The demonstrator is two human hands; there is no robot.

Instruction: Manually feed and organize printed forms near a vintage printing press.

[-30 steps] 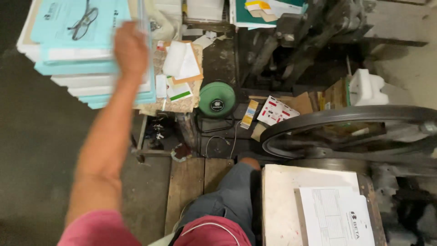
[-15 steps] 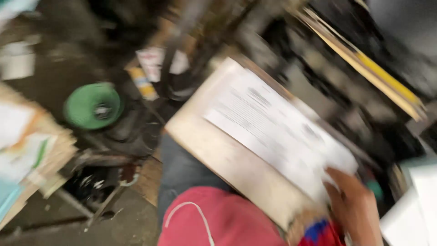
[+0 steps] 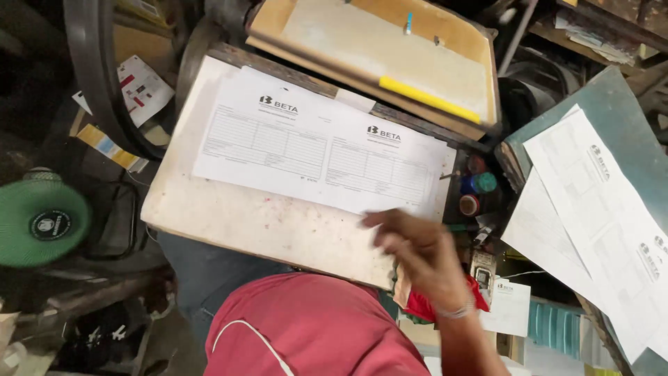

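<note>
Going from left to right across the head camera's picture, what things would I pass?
Green round disc → dark wheel rim → pale board bearing a printed form sheet → right hand at the board's near edge → small round pots → loose printed sheets on a green surface.

The right hand (image 3: pixel 417 254) in the lower middle of the frame is blurry, so its fingers are hard to tell apart. It hides the near corner of the white board (image 3: pixel 229 216). The left hand is out of the picture. The green round thing (image 3: pixel 38 219) is cut off at the left edge. The loose sheets (image 3: pixel 598 209) run off the right edge.
</note>
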